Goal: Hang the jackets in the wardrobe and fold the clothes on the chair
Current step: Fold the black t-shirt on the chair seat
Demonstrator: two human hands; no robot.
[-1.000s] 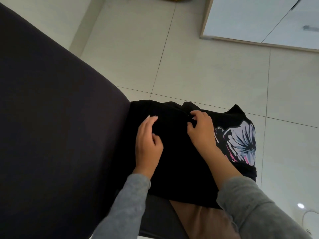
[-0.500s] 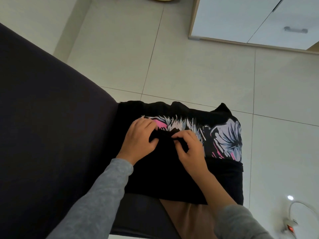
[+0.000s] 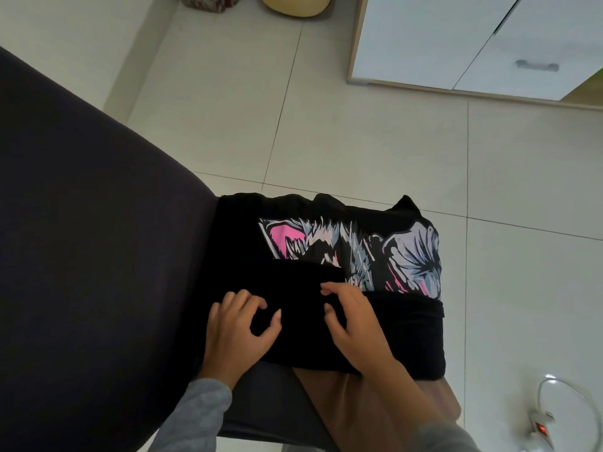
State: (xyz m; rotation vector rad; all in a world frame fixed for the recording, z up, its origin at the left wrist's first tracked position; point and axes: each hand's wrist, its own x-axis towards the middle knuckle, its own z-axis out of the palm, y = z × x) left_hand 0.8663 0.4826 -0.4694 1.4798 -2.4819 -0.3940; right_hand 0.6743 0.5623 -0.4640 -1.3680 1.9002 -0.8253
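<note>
**Fig. Folding a shirt on the chair: points of failure.**

The black printed shirt (image 3: 293,278) lies on the seat beside the dark chair (image 3: 98,256) back. Its near part is turned up over the print in a thick fold. The right grip (image 3: 352,318) rests on this fold with the fingers (image 3: 329,288) spread and lightly bent, pressing and holding nothing. The left grip (image 3: 241,324) lies on the same fold with bent fingers and the thumb held apart. Whether it pinches cloth or only presses cannot be told.

Likely faults:

1. The fold edge is uneven, higher under the grips and lower toward the right side of the shirt. Pressed in as it lies, it probably gives a skewed bundle.
2. The doubled cloth looks springy. Lifting both grips together may let the fold open again.
3. The far and right edges of the shirt show against the floor (image 3: 359,141), and the seat under them is hidden. A sideways push or a pull could slide the shirt off the seat.
4. A power strip (image 3: 540,427) with a cable lies on the floor near the right side of the chair, where a dropped shirt may land.
</note>
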